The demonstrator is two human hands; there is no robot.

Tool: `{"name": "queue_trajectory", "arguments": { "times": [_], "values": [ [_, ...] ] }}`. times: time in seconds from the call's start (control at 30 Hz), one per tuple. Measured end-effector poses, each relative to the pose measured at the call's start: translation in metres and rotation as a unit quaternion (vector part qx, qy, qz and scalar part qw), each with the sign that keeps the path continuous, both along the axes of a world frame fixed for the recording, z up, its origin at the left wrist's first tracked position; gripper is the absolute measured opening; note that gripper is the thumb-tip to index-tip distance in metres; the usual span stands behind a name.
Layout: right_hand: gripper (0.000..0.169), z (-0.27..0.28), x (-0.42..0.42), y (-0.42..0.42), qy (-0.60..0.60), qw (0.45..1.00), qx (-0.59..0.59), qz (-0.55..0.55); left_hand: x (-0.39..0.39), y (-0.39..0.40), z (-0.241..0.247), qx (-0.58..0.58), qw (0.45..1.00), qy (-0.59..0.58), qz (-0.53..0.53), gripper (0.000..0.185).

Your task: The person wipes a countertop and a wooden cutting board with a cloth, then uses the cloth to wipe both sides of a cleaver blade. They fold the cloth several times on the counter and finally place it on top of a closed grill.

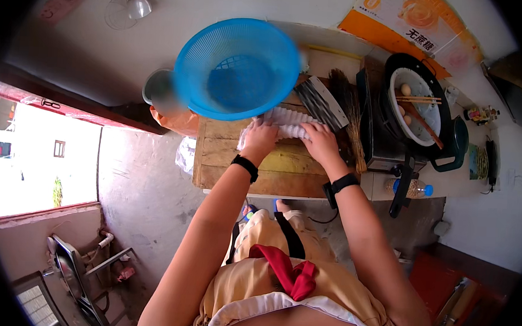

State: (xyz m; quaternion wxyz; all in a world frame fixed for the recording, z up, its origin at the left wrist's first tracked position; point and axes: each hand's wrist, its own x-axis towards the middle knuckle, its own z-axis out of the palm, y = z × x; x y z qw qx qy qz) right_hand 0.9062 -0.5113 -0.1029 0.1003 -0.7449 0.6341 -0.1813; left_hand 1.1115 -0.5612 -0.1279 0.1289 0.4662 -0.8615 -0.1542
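A pale, ribbed cloth (pixel 288 116) lies bunched on a wooden cutting board (pixel 225 165). My left hand (pixel 261 138) grips its left part, fingers bent over the folds. At the cloth's right end, my right hand (pixel 321 142) holds it between thumb and fingers. Just beyond the cloth stands a blue plastic colander basket (pixel 243 79) with nothing inside. A broad cleaver (pixel 322 103) rests on the board past my right hand, its blade flat. To the right of the cleaver lies a straw whisk broom (pixel 356 142).
On a stove (pixel 386 165) at right sits a black wok (pixel 386 76), handle jutting toward me. Within it, a white basin (pixel 427 79) contains eggs (pixel 405 90), chopsticks (pixel 419 100) and a wooden spoon (pixel 420 121). Nearby are a green pot (pixel 459 139) and blue-capped bottle (pixel 414 189).
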Motion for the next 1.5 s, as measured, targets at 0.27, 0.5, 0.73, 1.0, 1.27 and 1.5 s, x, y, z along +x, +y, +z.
{"name": "queue_trajectory", "arguments": {
  "times": [0.27,0.5,0.73,1.0,1.27,1.5],
  "values": [
    [0.035,-0.024,0.073,0.04,-0.018,0.994,0.089,0.062,0.092,0.042,-0.005,0.107,0.993,-0.037,-0.025,0.015],
    [0.025,-0.024,0.196,0.111,-0.164,0.861,0.303,0.374,0.24,0.145,0.033,0.462,0.866,-0.189,-0.023,0.023],
    [0.028,0.032,0.127,0.081,-0.12,0.984,0.024,0.131,0.152,0.106,0.1,0.022,0.997,0.052,0.059,0.025],
    [0.038,-0.03,0.078,0.082,0.026,1.0,0.003,0.002,0.096,0.076,-0.01,0.003,0.998,0.012,-0.058,0.024],
    [0.026,-0.006,0.233,0.138,-0.177,0.887,0.238,0.353,0.265,0.157,0.084,0.384,0.898,-0.214,0.027,0.022],
    [0.032,0.027,0.134,0.108,-0.023,0.986,-0.152,0.058,0.143,0.112,0.102,-0.126,0.992,-0.026,-0.001,0.028]
  ]
}}
